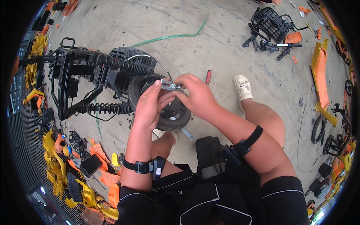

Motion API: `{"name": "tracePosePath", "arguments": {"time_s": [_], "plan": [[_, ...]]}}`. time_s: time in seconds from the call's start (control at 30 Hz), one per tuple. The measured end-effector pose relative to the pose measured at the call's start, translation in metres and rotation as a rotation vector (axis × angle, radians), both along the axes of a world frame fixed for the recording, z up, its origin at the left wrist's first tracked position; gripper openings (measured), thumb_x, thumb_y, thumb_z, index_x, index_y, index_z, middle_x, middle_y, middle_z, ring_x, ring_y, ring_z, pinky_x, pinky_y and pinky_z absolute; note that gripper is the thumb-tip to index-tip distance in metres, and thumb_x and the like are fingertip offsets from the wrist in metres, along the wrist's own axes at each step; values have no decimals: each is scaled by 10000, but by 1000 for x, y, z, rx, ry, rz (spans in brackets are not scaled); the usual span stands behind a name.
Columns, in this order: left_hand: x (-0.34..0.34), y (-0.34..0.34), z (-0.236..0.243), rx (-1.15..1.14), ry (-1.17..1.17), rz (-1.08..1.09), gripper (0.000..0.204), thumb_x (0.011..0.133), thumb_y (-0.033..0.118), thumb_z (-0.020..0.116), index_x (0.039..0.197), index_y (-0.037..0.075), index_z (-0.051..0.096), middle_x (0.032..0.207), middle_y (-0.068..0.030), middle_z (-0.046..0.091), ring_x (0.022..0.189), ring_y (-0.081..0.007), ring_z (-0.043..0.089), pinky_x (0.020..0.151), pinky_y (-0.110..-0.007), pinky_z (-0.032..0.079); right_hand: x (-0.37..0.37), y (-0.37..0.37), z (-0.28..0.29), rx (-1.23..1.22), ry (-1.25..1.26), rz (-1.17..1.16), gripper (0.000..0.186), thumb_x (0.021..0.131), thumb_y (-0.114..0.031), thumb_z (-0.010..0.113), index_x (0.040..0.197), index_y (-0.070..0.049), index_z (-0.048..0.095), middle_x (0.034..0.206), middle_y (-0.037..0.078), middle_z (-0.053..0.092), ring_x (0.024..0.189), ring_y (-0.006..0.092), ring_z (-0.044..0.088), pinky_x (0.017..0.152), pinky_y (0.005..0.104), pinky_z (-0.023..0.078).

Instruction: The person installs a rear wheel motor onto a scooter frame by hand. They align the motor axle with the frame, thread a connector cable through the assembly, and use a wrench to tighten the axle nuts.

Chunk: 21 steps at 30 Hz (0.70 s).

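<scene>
A person's bare left hand [147, 107] and bare right hand [198, 94] are meeting near the middle of the view, both gripping one small, silver, U-shaped metal bracket with a bolt through it [167, 85]. The left hand is pinching the bracket's left end between thumb and fingers; the right hand is closing thumb and fingertips around the bolt end at the right. The bracket is sitting above a black wheel with a thick rubber tyre [180, 120], as seen from overhead.

To the left, a black tubular metal vehicle frame [63, 86] is lying beside the wheel, a black coil-spring shock absorber [107, 108] reaching toward the tyre. A long silver metal wrench [186, 132] is poking out from below the wheel. A short red-handled tool [208, 77] is lying on the grey concrete floor [225, 45] beyond the right hand, near a cream-coloured clog [243, 87] on the person's right foot. Farther up, a thin green strap or hose [165, 38] is curving across the floor.
</scene>
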<state>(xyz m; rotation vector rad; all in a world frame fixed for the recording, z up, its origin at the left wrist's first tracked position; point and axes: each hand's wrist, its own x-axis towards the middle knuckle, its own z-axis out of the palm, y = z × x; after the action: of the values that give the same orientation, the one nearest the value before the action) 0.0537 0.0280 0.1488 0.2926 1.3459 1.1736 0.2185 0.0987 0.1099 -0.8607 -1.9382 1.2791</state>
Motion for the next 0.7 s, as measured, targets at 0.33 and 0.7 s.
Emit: {"name": "tracePosePath", "arguments": {"time_s": [0.33,0.7], "plan": [[4,-6,0,86,-42,-10,424,1065,338,493,1314,2,561,1179,-92,653,1102,-192,647,1001,-343,509,-2,-8,0,56,28,-61,265,832,-74,760,1054,-25,626,1050,119,651,978,295,648,837,369,529],[5,-13,3,130,-21,-38,436,1049,343,530,1319,1,553,1202,-99,652,1122,-192,639,1017,-344,501,-2,-12,-1,53,88,-61,247,821,-88,750,1022,-32,617,1021,131,642,963,347,627,804,404,516]]}}
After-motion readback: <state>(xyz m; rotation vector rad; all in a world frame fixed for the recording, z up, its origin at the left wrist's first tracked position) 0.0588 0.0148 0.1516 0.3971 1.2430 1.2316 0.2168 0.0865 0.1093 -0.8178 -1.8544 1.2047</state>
